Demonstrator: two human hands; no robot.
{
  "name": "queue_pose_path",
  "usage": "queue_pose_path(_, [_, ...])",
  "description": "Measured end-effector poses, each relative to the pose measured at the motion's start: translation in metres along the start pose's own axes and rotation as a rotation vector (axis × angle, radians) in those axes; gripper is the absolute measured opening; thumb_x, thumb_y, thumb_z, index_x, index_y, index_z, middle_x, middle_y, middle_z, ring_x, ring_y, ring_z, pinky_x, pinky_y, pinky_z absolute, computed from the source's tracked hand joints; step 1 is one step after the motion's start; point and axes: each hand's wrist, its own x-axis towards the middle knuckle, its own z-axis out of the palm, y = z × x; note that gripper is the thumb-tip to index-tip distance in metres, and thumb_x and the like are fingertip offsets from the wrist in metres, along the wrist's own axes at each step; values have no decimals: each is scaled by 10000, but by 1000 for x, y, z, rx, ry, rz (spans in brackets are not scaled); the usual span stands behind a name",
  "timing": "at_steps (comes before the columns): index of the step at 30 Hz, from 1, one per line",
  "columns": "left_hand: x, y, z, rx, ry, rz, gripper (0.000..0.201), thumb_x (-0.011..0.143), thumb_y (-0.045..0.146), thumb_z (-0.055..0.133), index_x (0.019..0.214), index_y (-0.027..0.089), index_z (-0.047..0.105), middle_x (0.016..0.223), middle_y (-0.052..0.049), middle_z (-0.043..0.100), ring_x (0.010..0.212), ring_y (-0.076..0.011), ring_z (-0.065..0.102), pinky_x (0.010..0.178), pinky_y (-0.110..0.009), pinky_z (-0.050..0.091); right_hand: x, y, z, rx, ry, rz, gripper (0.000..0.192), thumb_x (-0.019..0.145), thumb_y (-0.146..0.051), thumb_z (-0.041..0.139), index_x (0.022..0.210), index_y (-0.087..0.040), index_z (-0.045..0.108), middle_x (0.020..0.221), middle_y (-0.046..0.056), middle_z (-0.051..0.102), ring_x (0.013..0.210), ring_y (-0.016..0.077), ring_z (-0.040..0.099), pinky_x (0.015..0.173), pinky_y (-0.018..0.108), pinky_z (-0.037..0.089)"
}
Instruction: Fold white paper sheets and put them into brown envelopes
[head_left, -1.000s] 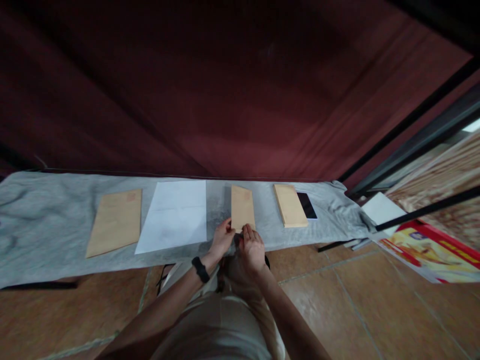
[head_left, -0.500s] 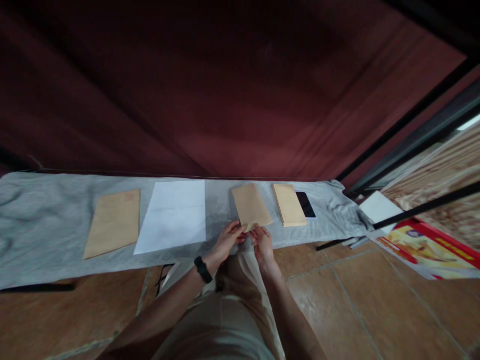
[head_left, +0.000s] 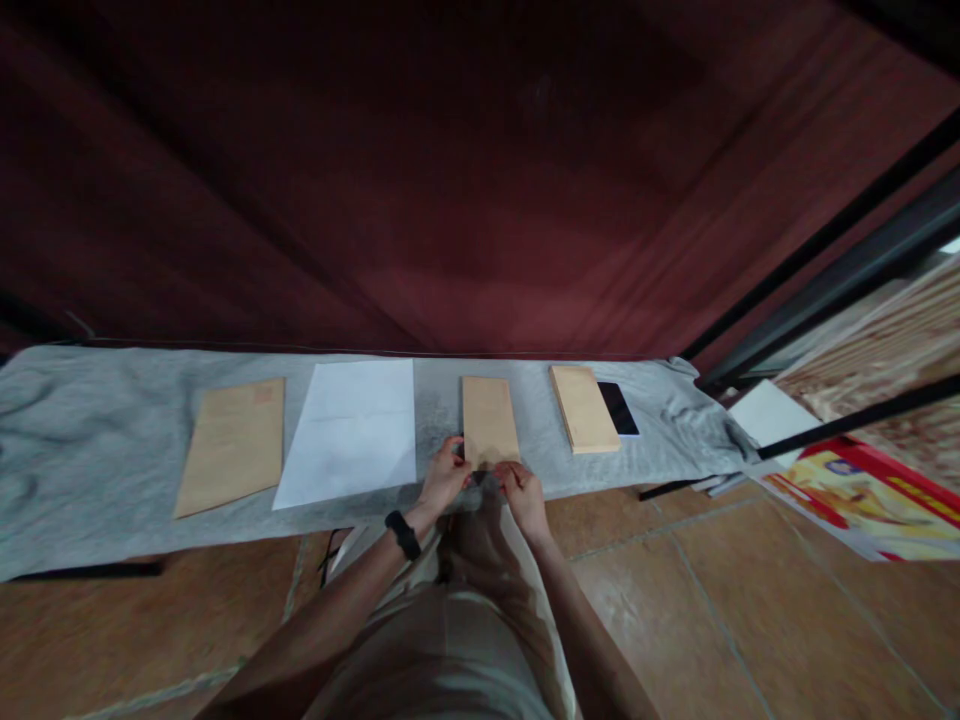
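A brown paper envelope point(head_left: 489, 420) lies on the grey cloth in front of me, its long side pointing away. My left hand point(head_left: 447, 475), with a black band at the wrist, pinches its near left corner. At the near right corner, the fingers of my right hand point(head_left: 520, 490) are closed on the same envelope. To the right is a stack of brown envelopes point(head_left: 585, 410). White paper point(head_left: 352, 435) with a faint crease lies to the left, and beyond it a larger brown envelope point(head_left: 234, 447) with a reddish mark near its top corner.
The grey cloth point(head_left: 97, 450) covers a long, narrow table against a dark red curtain point(head_left: 450, 200). A dark-screened phone or tablet point(head_left: 618, 408) lies beside the stack. Black frame bars and a red and yellow printed box point(head_left: 877, 495) stand at the right, above the tiled floor.
The envelope between my hands has turned from a slant to nearly straight and now lies flatter on the cloth. Both hands have shifted slightly with it.
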Motion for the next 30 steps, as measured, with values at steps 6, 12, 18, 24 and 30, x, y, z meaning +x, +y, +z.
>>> queue_pose_path(6, [-1,1,10,-106,1,-75,470,749,147,648,1196,199,513,561,89,592,423,-113,538,480,-233,441,-10,-5,-7,-643,-54,-531,454,1055,-288,406,1484,-208,535,1484,100,590,1418,221,497,1224,473,348])
queue_pose_path(12, [-3,2,5,-2,-36,-66,315,774,187,649,1079,205,572,568,72,592,450,-134,553,491,-247,440,-12,-1,-7,-810,-104,-556,498,1073,-308,412,1563,-215,419,1579,87,483,1487,219,408,1253,480,292])
queue_pose_path(18, [18,18,-9,613,51,347,261,959,234,464,1092,206,686,1030,-98,735,951,-236,704,896,-389,550,-11,-4,-8,-796,-103,-559,503,1061,-301,453,1559,-238,429,1593,76,462,1476,227,426,1249,483,311])
queue_pose_path(24, [91,35,3,894,-79,665,529,1014,294,362,1488,85,467,1564,-175,474,1487,-269,384,1233,-457,314,-12,-3,-7,-759,-76,-561,504,1042,-286,498,1543,-250,453,1583,71,479,1470,225,434,1245,490,318])
queue_pose_path(30, [148,35,20,1066,-200,683,600,1018,386,365,1560,131,396,1620,-132,417,1545,-276,287,1272,-470,197,-13,-7,-7,-769,-87,-518,495,1061,-299,451,1553,-252,434,1603,56,450,1475,233,423,1245,494,295])
